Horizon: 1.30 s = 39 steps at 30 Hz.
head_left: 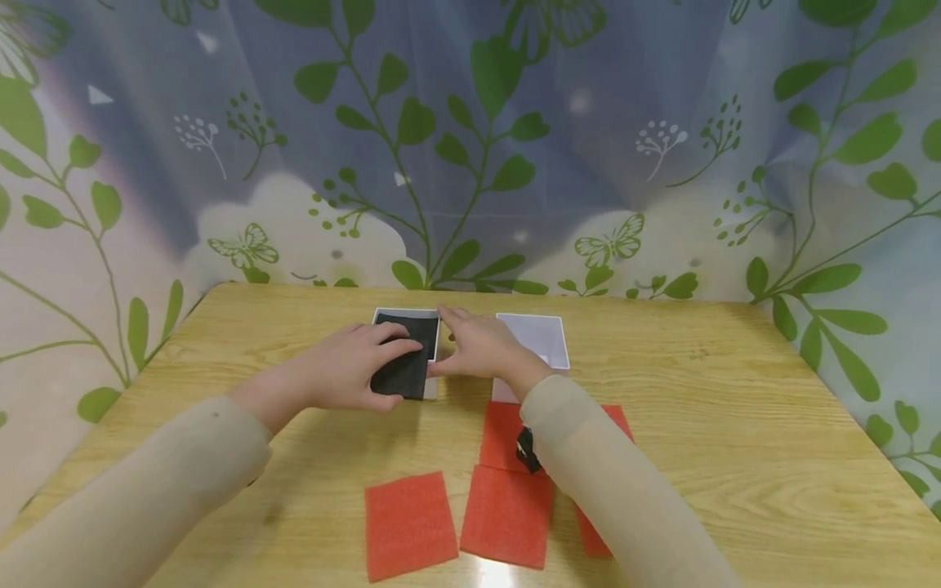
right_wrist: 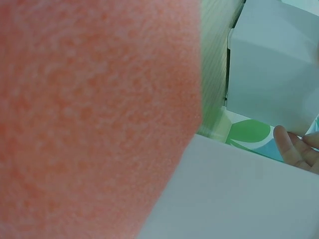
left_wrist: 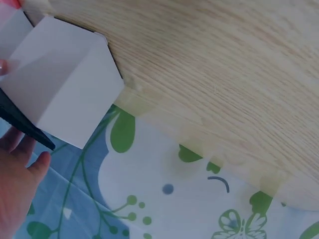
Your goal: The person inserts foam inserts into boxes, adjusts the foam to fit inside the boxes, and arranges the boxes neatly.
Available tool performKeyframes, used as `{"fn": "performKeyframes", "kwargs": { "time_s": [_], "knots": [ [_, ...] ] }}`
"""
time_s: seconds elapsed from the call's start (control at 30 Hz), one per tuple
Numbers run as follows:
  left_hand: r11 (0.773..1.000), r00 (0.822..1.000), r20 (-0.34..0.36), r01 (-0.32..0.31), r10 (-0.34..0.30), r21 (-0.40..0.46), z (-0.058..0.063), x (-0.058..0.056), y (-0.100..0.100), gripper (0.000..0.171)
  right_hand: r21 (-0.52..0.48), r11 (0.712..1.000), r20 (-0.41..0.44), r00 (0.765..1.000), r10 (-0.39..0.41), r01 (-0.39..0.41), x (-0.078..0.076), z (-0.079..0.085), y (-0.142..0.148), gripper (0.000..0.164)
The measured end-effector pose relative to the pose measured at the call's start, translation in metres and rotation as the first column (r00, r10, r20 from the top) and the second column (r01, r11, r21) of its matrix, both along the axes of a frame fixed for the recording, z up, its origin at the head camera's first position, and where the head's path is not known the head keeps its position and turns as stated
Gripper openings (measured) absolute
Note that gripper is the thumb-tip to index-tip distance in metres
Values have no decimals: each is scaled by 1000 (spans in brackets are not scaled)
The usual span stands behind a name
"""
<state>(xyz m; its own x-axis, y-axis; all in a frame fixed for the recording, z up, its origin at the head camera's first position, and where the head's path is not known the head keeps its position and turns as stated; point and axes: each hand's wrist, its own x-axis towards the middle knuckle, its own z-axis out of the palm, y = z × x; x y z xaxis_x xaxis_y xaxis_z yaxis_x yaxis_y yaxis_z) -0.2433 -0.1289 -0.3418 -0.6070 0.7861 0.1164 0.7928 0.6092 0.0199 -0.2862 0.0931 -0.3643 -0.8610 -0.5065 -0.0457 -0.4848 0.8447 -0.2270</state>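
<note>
Tabletop (head_left: 698,384): wood-grained, smooth, faintly glossy where light caught it | red squares (head_left: 410,527): matt, rough, felt-like cloth | black piece (head_left: 400,380): matt, cloth-like | white boxes (head_left: 532,336): smooth, matt, card-like | curtain (head_left: 632,65): printed, smooth, softly creased fabric | sleeves (head_left: 625,490): matt, fine-textured cloth, looked soft

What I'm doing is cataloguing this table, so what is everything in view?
Table: one, light wood, under everything
Left box: one, white, far side
Right box: one, white, far side
Black sheet: one, black, over left box
Red squares: at least four, red, near side, partly hidden
Curtain: one, blue and pale with green leaves, behind table
Sleeves: two, beige, one per arm
Black object: one, black, at right sleeve's cuff
Left hand: one, bare, on black sheet
Right hand: one, bare, at left box's right edge
</note>
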Motion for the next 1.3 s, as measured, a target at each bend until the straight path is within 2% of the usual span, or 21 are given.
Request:
{"fn": "performKeyframes", "kwargs": {
  "time_s": [0.17, 0.33, 0.57, 1.3],
  "knots": [
    [1000, 998, 60, -15, 14, 16, 0, -8, 3, 67, 7, 1000, 1, 1000, 1, -1, -1, -2, 0, 103],
    [999, 996, 81, -30, 28, 29, 0, -14, 5, 65, 5, 1000, 3, 1000, 2, -2, -1, -1, 0, 101],
    [999, 998, 67, -22, 20, 26, -1, -22, 7, 64, -2, 1000, -8, 1000, 8, -8, 1, 0, 0, 98],
    [992, 991, 111, -90, 80, 88, -5, -38, 10, 63, 22, 1000, -4, 1000, 4, -3, 1, 1, 1, 110]
  ]
}}
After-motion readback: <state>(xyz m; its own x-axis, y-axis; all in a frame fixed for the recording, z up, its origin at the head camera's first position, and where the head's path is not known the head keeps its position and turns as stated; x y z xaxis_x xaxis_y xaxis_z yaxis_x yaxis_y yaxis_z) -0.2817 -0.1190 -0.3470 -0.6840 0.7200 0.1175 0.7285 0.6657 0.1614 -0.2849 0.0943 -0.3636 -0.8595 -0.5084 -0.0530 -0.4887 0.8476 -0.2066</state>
